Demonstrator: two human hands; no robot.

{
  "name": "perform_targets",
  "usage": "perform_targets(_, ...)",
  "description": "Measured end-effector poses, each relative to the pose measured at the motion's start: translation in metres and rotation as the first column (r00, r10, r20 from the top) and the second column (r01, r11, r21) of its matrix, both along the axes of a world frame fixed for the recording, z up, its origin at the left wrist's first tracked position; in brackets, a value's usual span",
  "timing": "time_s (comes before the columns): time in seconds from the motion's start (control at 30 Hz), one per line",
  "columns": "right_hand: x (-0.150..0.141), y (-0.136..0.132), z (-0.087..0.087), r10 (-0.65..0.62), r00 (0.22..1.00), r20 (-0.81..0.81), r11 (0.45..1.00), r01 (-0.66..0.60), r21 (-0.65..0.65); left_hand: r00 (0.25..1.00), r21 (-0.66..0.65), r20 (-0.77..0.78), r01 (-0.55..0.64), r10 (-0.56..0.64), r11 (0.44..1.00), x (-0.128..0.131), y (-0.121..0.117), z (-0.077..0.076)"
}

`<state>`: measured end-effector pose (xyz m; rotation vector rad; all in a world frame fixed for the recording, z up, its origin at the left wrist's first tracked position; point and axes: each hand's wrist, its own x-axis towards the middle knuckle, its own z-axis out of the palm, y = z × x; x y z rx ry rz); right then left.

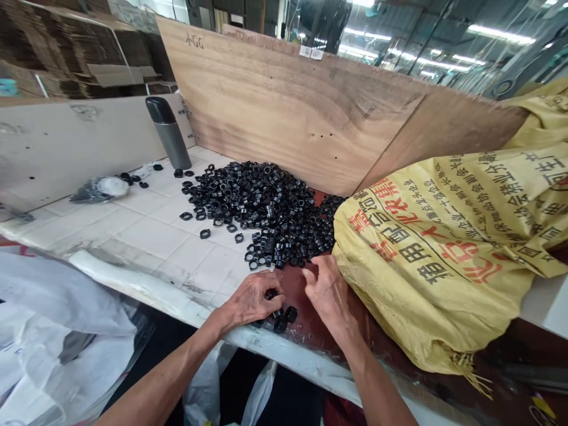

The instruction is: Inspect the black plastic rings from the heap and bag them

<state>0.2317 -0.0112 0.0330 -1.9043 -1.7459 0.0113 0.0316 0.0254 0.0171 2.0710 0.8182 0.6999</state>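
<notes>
A heap of small black plastic rings [266,195] spreads over the table, some lying loose at its left edge. My left hand [255,297] is near the front edge, its fingers curled round a black plastic ring [271,293]. Just below its fingertips lie several black pieces [281,322]. My right hand [327,289] is at the near side of the heap, beside the sack. Its thumb and forefinger are apart, and nothing shows between them. The other fingers of that hand are partly hidden.
A yellow woven sack [426,254] lies on the right against the heap. Wooden boards [275,100] wall the back. A grey bottle [171,136] stands at the back left, near a small plastic bag [100,189]. White sacking [57,331] hangs below the front edge.
</notes>
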Motion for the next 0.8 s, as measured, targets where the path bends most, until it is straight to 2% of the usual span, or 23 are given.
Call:
perform_targets(0.07,0.014,-0.008,-0.004,-0.036,0.988,0.151,0.999,0.04,-0.02,0.998,0.043,-0.051,-0.032,0.034,0.999,0.002,-0.001,-0.001)
perform_targets(0.13,0.025,-0.015,-0.011,0.015,0.977,0.212,0.999,-0.007,-0.038,0.99,0.046,-0.051,-0.126,0.128,0.991,0.004,0.0,-0.005)
perform_targets(0.23,0.033,-0.019,-0.021,0.087,0.975,0.203,0.996,-0.084,-0.027,0.952,0.03,0.015,-0.307,0.306,0.951,0.005,0.004,-0.015)
perform_targets(0.3,0.035,-0.017,-0.025,0.08,0.98,0.18,0.997,-0.08,-0.007,0.928,0.064,0.031,-0.374,0.372,0.925,0.006,0.009,-0.02)
perform_targets(0.43,0.035,-0.007,-0.03,0.041,0.991,0.128,0.999,-0.046,0.029,0.93,0.156,-0.005,-0.363,0.369,0.919,0.011,0.018,-0.027)
perform_targets(0.53,0.031,-0.003,-0.031,0.061,0.998,0.009,0.997,-0.061,0.055,0.926,0.174,0.006,-0.373,0.377,0.912,0.016,0.021,-0.029)
perform_targets(0.7,0.013,-0.001,-0.02,0.256,0.946,-0.197,0.964,-0.264,-0.017,0.92,0.193,-0.012,-0.383,0.392,0.903,0.02,0.021,-0.03)
perform_targets(0.8,0.004,0.005,-0.014,0.308,0.91,-0.279,0.938,-0.339,-0.07,0.914,0.208,-0.038,-0.388,0.404,0.898,0.019,0.018,-0.029)
